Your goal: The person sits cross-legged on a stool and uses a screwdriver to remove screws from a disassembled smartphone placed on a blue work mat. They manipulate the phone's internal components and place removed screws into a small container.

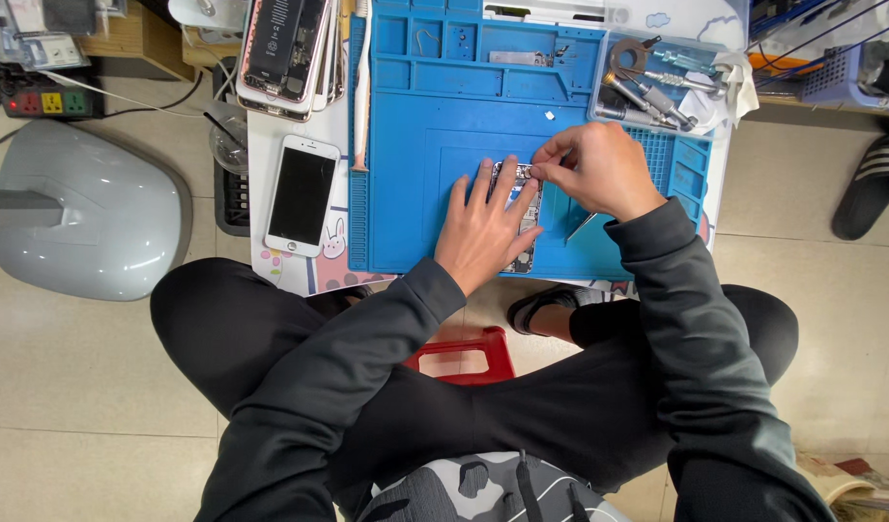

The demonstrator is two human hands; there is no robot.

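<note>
Top left corner: small clear packets (pixel 39 39) with pale labels, flat and rectangular, print too small to read. Just below, a dark power strip (pixel 41 101) with green, yellow and red sockets. At the near left edge of the white table (pixel 261 155), a cartoon rabbit sticker (pixel 334 238) on a pink-and-white strip.

Opened phone (pixel 520 217) lying on the blue mat (pixel 415 164), near the mat's front edge, right of centre; metal parts and dark innards showing between the fingers, most of it covered. Left hand (pixel 483 227) flat on the phone, fingers spread, pressing it down, not closed round it. Right hand (pixel 594 169) at the phone's far end, thumb and forefinger pinched together over it; whatever sits in the pinch too small to tell. Tweezers (pixel 582 226) lying on the mat just under the right wrist.

Left of the mat, a white phone (pixel 301 195) face up, dark screen, close to the table's front edge. Behind it, a stack of opened phones (pixel 285 48). Top right, a clear tray (pixel 657 82) of metal tools, overlapping the mat's corner. Mat's centre and left half bare. Red stool (pixel 464 356) beneath the table edge; grey lamp base (pixel 87 208) on the floor, well left.
</note>
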